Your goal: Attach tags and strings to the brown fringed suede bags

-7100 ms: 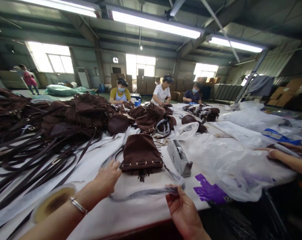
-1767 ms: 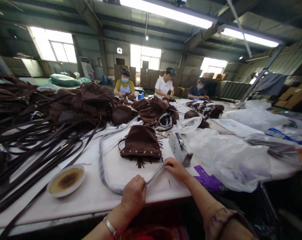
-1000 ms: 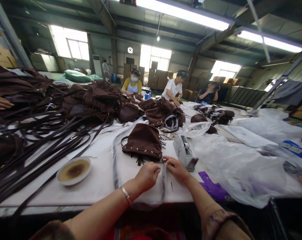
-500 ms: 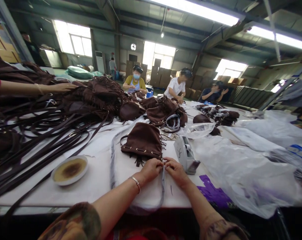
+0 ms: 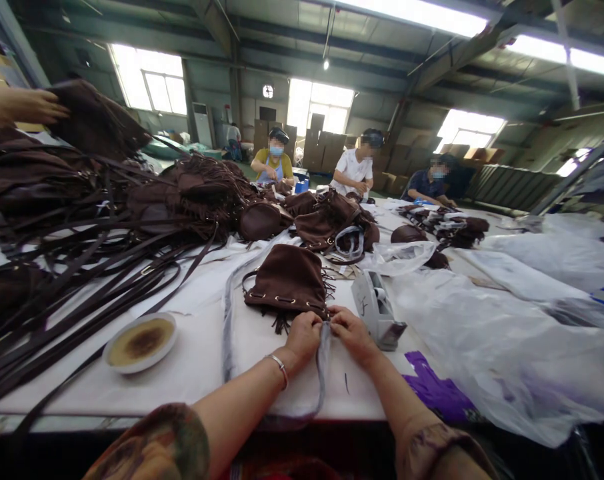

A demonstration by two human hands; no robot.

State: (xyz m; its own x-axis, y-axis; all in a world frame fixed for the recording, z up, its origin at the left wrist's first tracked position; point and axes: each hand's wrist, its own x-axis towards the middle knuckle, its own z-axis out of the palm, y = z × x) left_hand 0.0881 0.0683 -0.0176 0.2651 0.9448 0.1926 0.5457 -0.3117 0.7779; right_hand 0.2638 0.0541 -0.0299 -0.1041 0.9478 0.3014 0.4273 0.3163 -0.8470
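Note:
A brown suede drawstring bag (image 5: 288, 281) with fringe lies on the white table (image 5: 197, 367) in front of me. Its strap, wrapped in clear plastic film (image 5: 227, 333), loops toward the table's near edge. My left hand (image 5: 303, 337) and my right hand (image 5: 349, 333) meet just below the bag's right corner. Both pinch the wrapped strap where it joins the bag, fingers closed. A bracelet sits on my left wrist.
A tape dispenser (image 5: 377, 308) stands right of my hands. A shallow dish of brown glue (image 5: 139, 340) sits to the left. Brown bags and long straps (image 5: 107, 220) pile up at left. Clear plastic bags (image 5: 482, 327) cover the right. Three people (image 5: 355, 170) work at the far end; another person's hand (image 5: 25, 107) lifts a bag at top left.
My hands came together at the bag's corner, drawing the wrapped strap up to it. The other person's hand at left rose, lifting a brown bag.

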